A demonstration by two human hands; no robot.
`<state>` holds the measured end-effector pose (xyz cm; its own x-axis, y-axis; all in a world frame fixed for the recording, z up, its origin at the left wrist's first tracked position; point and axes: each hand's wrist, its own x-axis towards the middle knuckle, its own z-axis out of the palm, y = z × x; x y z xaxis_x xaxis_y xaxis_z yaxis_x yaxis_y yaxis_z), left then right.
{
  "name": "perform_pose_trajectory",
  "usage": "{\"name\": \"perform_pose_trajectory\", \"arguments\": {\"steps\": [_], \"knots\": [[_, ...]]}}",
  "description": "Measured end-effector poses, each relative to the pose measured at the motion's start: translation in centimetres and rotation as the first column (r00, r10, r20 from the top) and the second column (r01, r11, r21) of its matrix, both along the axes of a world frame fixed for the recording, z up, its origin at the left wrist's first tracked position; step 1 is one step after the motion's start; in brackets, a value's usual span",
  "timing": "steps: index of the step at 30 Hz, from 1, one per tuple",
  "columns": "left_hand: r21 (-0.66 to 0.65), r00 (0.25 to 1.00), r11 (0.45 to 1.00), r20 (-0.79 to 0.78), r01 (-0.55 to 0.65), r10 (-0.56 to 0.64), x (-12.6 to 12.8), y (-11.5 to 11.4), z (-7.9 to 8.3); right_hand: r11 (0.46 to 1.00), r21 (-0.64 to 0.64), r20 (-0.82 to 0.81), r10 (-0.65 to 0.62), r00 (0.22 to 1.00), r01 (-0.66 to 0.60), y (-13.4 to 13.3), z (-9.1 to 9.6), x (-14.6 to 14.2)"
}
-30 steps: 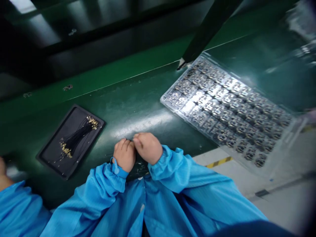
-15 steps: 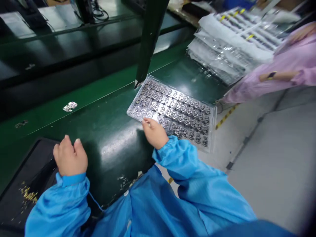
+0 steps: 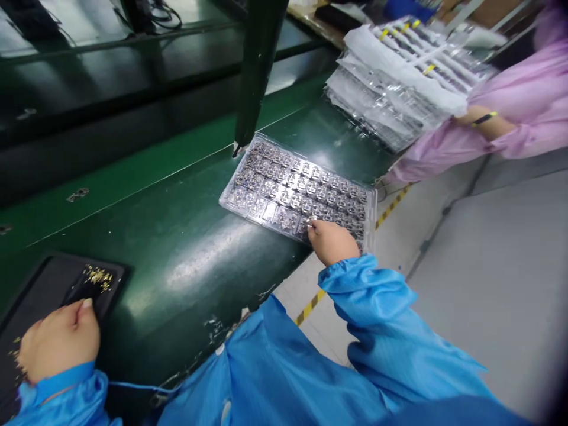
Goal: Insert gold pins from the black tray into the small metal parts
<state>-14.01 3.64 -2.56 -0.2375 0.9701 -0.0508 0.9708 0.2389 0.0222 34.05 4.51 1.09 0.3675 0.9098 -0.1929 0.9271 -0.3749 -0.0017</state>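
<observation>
A clear plastic tray [image 3: 231,201] holds rows of metal parts [image 3: 284,192]; the right hand [image 3: 332,242] pinches among them, any hold hidden, and the left hand [image 3: 60,343] curls on a black tray [image 3: 102,278].

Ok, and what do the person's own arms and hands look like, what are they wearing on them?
The right sleeve and left sleeve are loose, shiny bright blue fabric, gathered at the wrists. The left cuff has a smooth blue band, and a thin blue cord runs from it. The left hand and right hand are bare, with no gloves.
</observation>
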Motion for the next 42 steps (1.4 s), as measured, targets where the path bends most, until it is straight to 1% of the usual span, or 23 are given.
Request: {"name": "perform_pose_trajectory", "arguments": {"steps": [1, 3, 5, 7, 8, 9, 11, 12, 14, 16, 19, 20, 21, 24, 26, 27, 30, 32, 33, 36, 38, 40, 42], "knots": [[-0.003, 0.997, 0.999, -0.076, -0.034, 0.033, 0.8, 0.1, 0.6, 0.999, 0.045, -0.03, -0.021, 0.999, 0.022, 0.2, 0.1, -0.2], [-0.012, 0.984, 0.998, -0.165, -0.069, 0.066, 1.7, 0.2, 1.4, 0.985, 0.131, -0.135, -0.096, 0.986, 0.114, 0.5, 0.5, -0.8], [-0.023, 0.985, 0.999, -0.17, -0.044, 0.04, 1.5, 0.2, 1.5, 0.959, 0.181, -0.266, -0.164, 0.95, 0.216, 0.6, 0.9, -1.9], [-0.022, 0.987, 1.0, -0.158, -0.012, 0.009, 0.8, 0.3, 1.2, 0.954, 0.19, -0.391, -0.142, 0.91, 0.23, 0.5, 1.2, -4.1], [-0.013, 0.988, 1.0, -0.153, 0.005, -0.007, 0.5, 0.3, 1.1, 0.965, 0.175, -0.446, -0.101, 0.889, 0.197, 0.3, 1.2, -5.4], [0.007, 0.988, 1.0, -0.151, 0.013, -0.012, 0.3, 0.4, 1.1, 0.979, 0.151, -0.493, -0.042, 0.869, 0.133, 0.2, 1.1, -7.0], [0.041, 0.99, 0.999, -0.142, 0.019, -0.013, 0.2, 0.6, 1.2, 0.992, 0.12, -0.544, 0.094, 0.834, -0.033, 0.0, 0.5, -10.4], [0.049, 0.991, 0.998, -0.13, 0.032, -0.026, 0.4, 0.7, 1.4, 0.983, 0.112, -0.561, 0.181, 0.808, -0.142, -0.1, 0.0, -12.0], [0.058, 0.993, 0.997, -0.103, 0.057, -0.051, 0.9, 0.7, 1.8, 0.939, 0.118, -0.558, 0.332, 0.76, -0.324, -0.4, -1.1, -14.7], [0.093, 0.994, 0.992, -0.084, 0.082, -0.074, 1.5, 0.4, 2.3, 0.88, 0.12, -0.52, 0.449, 0.726, -0.459, -0.7, -2.0, -16.4], [0.172, 0.989, 0.976, -0.082, 0.134, -0.122, 2.8, -0.5, 2.9, 0.816, 0.101, -0.437, 0.551, 0.711, -0.57, -1.2, -2.7, -17.5], [0.189, 0.982, 0.965, -0.075, 0.183, -0.172, 3.3, -0.8, 3.0, 0.805, 0.089, -0.415, 0.565, 0.713, -0.587, -1.2, -2.9, -17.5], [0.253, 0.978, 0.946, -0.083, 0.205, -0.19, 3.8, -1.0, 3.1, 0.801, 0.072, -0.403, 0.569, 0.717, -0.594, -1.2, -2.9, -17.5], [0.357, 0.937, 0.867, -0.106, 0.348, -0.333, 5.4, -1.7, 3.4, 0.818, 0.039, -0.462, 0.524, 0.715, -0.574, -0.8, -2.5, -17.6], [0.389, 0.903, 0.818, -0.105, 0.424, -0.418, 6.6, -2.1, 3.7, 0.849, 0.059, -0.591, 0.453, 0.667, -0.524, -0.6, -1.7, -18.0], [0.398, 0.889, 0.801, -0.094, 0.447, -0.449, 7.2, -2.4, 3.9, 0.869, 0.066, -0.671, 0.403, 0.622, -0.491, -0.6, -1.1, -18.3], [0.408, 0.843, 0.763, -0.03, 0.501, -0.537, 8.6, -2.9, 4.4, 0.914, 0.06, -0.86, 0.252, 0.443, -0.402, -0.7, 0.3, -19.4], [0.413, 0.8, 0.73, 0.005, 0.545, -0.6, 9.4, -3.2, 4.4, 0.926, 0.061, -0.916, 0.2, 0.348, -0.373, -0.7, 0.9, -20.0], [0.416, 0.778, 0.712, 0.015, 0.566, -0.628, 9.7, -3.2, 4.3, 0.93, 0.065, -0.929, 0.189, 0.319, -0.363, -0.7, 1.0, -20.1], [0.418, 0.742, 0.682, 0.028, 0.6, -0.67, 10.5, -3.5, 3.9, 0.938, 0.033, -0.942, 0.145, 0.302, -0.346, -0.7, 1.0, -19.8], [0.408, 0.734, 0.68, 0.036, 0.609, -0.678, 11.2, -3.7, 3.4, 0.935, -0.043, -0.947, 0.074, 0.312, -0.353, -1.1, 0.8, -19.2], [0.403, 0.722, 0.677, 0.056, 0.616, -0.69, 12.1, -4.2, 2.9, 0.918, -0.182, -0.946, -0.066, 0.317, -0.352, -1.7, 0.4, -18.4], [0.398, 0.702, 0.675, 0.1, 0.622, -0.705, 13.3, -4.8, 2.4, 0.882, -0.343, -0.921, -0.247, 0.301, -0.325, -2.6, -0.2, -17.7]]}}
